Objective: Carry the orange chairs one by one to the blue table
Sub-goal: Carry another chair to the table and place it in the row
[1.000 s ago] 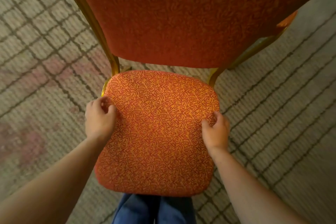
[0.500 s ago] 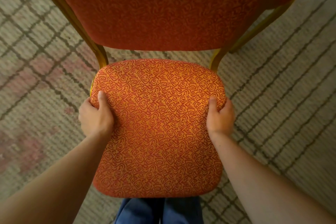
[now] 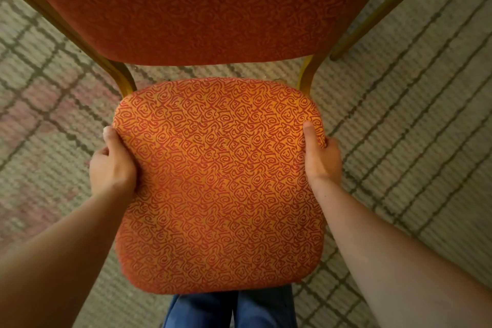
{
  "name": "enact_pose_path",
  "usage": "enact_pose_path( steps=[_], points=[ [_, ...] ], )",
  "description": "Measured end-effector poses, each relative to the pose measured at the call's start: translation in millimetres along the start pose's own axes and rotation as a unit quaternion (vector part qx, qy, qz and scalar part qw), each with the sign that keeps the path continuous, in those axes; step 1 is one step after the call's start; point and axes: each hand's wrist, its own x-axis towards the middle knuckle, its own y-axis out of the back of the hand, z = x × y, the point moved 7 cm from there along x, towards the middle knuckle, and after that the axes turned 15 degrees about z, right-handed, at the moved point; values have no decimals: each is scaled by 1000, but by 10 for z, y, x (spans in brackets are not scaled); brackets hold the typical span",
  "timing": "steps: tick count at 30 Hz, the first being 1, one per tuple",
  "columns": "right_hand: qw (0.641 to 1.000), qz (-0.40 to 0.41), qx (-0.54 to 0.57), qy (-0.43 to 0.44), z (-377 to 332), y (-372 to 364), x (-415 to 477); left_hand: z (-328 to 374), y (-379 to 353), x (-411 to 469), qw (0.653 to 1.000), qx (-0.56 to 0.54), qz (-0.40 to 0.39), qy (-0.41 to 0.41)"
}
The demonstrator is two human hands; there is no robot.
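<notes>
The left hand (image 3: 111, 168) and right hand (image 3: 323, 161) each gripped one side edge of the seat of the orange patterned fabric chair (image 3: 218, 181), near the person. Its tall far back could tip it forward, and the soft padding could slip from the thumbs.

Left hand (image 3: 111, 168) and right hand (image 3: 321, 161) grip, thumbs on top.
</notes>
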Motion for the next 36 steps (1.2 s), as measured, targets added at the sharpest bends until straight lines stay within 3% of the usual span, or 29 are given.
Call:
enact_pose_path(
  steps=[5,11,23,36],
  points=[
    [998,-47,29,-42,36,-27,1,-37,-24,35,999,-8,-19,26],
    [994,-69,59,-69,22,-55,-37,-79,-42,49,987,-43,-12,155],
    [995,-59,71,-33,16,-117,31,-85,-75,45,989,-26,-11,147],
    [985,-113,88,-93,106,-179,91,-117,-120,91,988,-19,-36,152]
  ],
)
